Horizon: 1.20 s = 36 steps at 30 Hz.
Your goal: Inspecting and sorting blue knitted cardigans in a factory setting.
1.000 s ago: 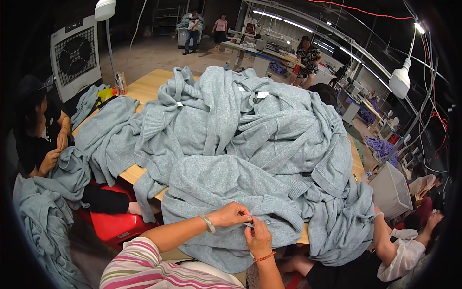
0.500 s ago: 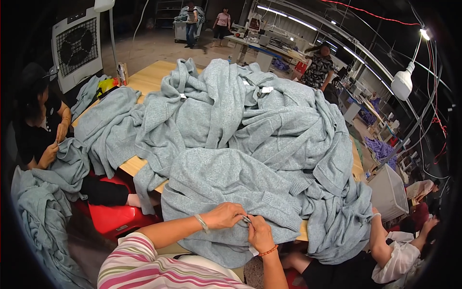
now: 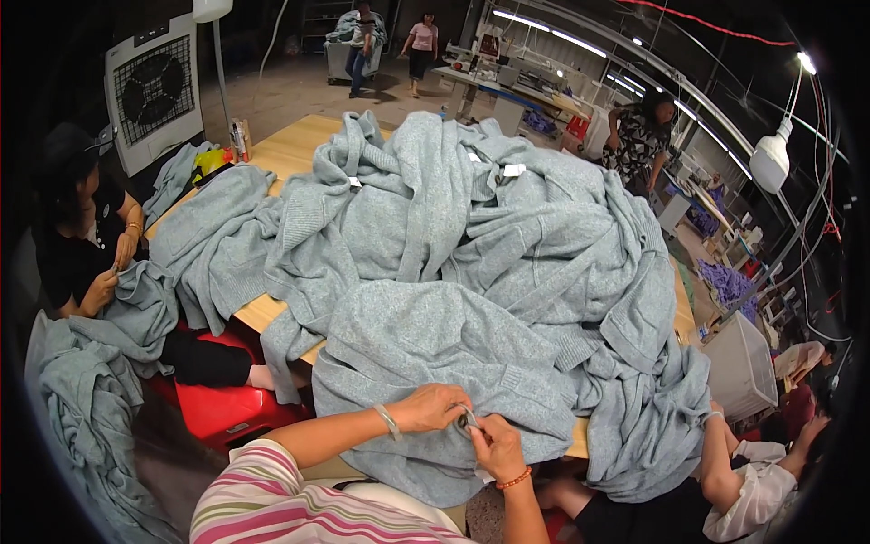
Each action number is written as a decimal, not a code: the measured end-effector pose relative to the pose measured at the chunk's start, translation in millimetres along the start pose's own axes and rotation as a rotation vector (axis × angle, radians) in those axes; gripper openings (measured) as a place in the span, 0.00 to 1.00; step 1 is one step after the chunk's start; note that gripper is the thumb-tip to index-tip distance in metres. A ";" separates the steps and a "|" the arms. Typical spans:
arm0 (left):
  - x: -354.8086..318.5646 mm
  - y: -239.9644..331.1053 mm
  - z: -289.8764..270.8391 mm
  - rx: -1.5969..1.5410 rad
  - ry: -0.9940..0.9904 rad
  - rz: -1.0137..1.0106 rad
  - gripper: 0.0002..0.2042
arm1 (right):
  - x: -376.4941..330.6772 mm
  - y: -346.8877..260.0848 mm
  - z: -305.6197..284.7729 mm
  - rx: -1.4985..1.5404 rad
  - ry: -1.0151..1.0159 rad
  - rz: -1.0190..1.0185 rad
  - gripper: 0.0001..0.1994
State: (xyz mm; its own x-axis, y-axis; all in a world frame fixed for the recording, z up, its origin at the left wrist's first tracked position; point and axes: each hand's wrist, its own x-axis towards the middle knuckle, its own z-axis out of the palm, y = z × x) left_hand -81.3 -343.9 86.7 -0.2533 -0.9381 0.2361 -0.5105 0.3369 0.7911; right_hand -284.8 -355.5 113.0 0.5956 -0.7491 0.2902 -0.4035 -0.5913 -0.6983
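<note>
Your left hand (image 3: pixel 433 408) and your right hand (image 3: pixel 497 446) meet near six o'clock, fingertips pinching a small grey edge of the blue-grey knit garment (image 3: pixel 426 331) between them; the detail at the pinch is too small to make out. That garment lies in front of you, from the middle of the view down toward six o'clock, hanging over the near side of the wooden surface (image 3: pixel 299 138). Beyond it, toward twelve o'clock, a pile of similar garments (image 3: pixel 553 231) covers much of the surface, with a white label (image 3: pixel 514 170) showing near its top. At nine o'clock a co-worker (image 3: pixel 77 218) handles another garment (image 3: pixel 145 295) beside a red stool (image 3: pixel 222 408). A pale crate (image 3: pixel 739 363) stands at four o'clock, and a white lamp (image 3: pixel 770 163) hangs at two.
</note>
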 end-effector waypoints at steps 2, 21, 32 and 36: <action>2.0 0.7 -0.9 0.019 0.008 -0.006 0.07 | -5.4 1.8 -12.7 -0.218 0.045 0.026 0.08; 29.6 52.9 72.6 0.199 -0.139 0.218 0.09 | -64.7 5.6 -30.6 -0.109 0.421 -0.079 0.07; 80.1 45.9 44.4 0.138 0.291 0.253 0.17 | -55.8 15.4 -22.1 0.062 0.346 0.138 0.07; 92.8 50.8 47.2 0.315 0.392 0.384 0.18 | -51.3 8.3 -28.0 0.049 0.344 0.142 0.07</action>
State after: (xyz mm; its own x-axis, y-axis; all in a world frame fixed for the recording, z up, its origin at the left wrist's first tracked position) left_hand -169.5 -410.0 122.1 -0.1770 -0.6855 0.7062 -0.6756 0.6064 0.4193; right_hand -338.1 -330.4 110.7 0.2641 -0.8842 0.3853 -0.4269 -0.4654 -0.7754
